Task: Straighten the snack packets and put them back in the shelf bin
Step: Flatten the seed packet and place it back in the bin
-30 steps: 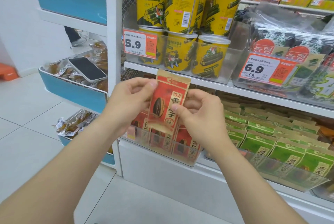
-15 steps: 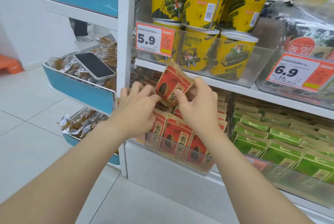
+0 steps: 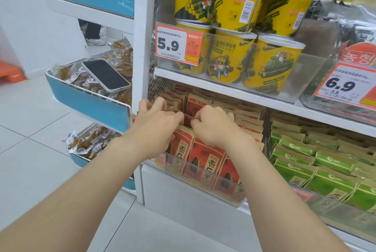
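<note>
1. head view: the red-and-kraft paper seed packet (image 3: 188, 118), held high a second ago, is now sunk into the clear plastic shelf bin (image 3: 221, 189) among its row.
2. the left hand (image 3: 156, 129) and right hand (image 3: 213, 126) each keep a pinching grip on its top edge (little else shows), so letting go looks like the next step.

Red packet (image 3: 188, 117) lowered into shelf bin (image 3: 203, 173); left hand (image 3: 156, 129), right hand (image 3: 213, 127) followed down.

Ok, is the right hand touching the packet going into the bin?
Touching. The head view shows the right hand pinching the packet by its top edge, and the left hand pinches it too.
</note>
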